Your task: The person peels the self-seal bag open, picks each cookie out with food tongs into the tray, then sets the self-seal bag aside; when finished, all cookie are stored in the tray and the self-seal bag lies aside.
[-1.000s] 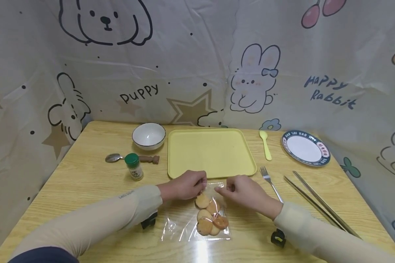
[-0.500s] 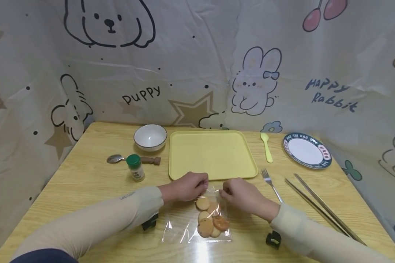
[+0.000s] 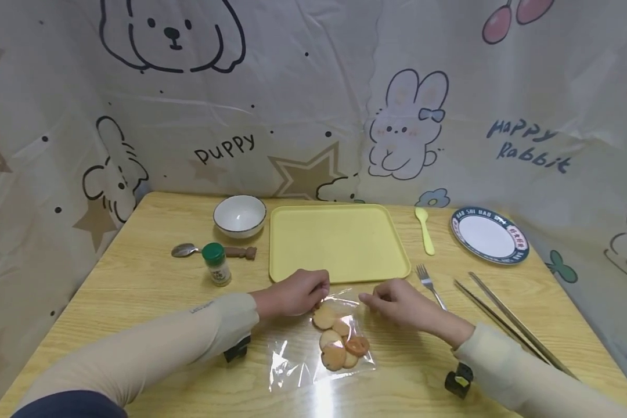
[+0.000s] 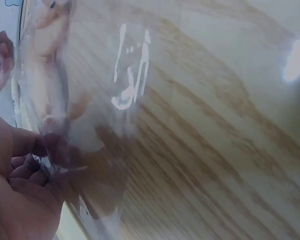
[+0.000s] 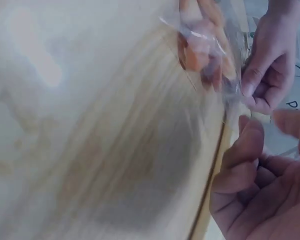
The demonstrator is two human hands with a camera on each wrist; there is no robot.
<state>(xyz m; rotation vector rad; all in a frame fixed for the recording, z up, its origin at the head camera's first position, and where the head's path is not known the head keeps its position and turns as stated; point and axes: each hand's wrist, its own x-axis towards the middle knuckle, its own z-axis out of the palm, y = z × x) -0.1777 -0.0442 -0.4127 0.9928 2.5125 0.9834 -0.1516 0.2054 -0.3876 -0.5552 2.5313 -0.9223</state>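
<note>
A clear plastic bag [image 3: 298, 361] with several round cookies [image 3: 333, 355] lies at the front middle of the table, partly lifted at its far edge. My left hand [image 3: 296, 293] pinches the bag by its far edge; the left wrist view shows the film between thumb and fingers [image 4: 27, 175]. To the right of the bag is my right hand [image 3: 410, 307], holding nothing. In the right wrist view its thumb and index finger [image 5: 250, 137] are apart, and the other fingers are loosely curled. Some of the bag's edge is hidden behind the left fingers.
Behind the hands lies a yellow tray [image 3: 339, 244]. To its left are a white bowl [image 3: 240, 216], a spoon [image 3: 185, 249] and a green-capped shaker [image 3: 216, 265]. On the right are a yellow spoon [image 3: 424, 231], a fork [image 3: 431, 283], metal tongs [image 3: 512, 322] and a plate [image 3: 489, 235].
My right hand has let go of the bag's far edge and moved right, away from it. The bag has shifted slightly right and tilted, while my left hand stays in place.
</note>
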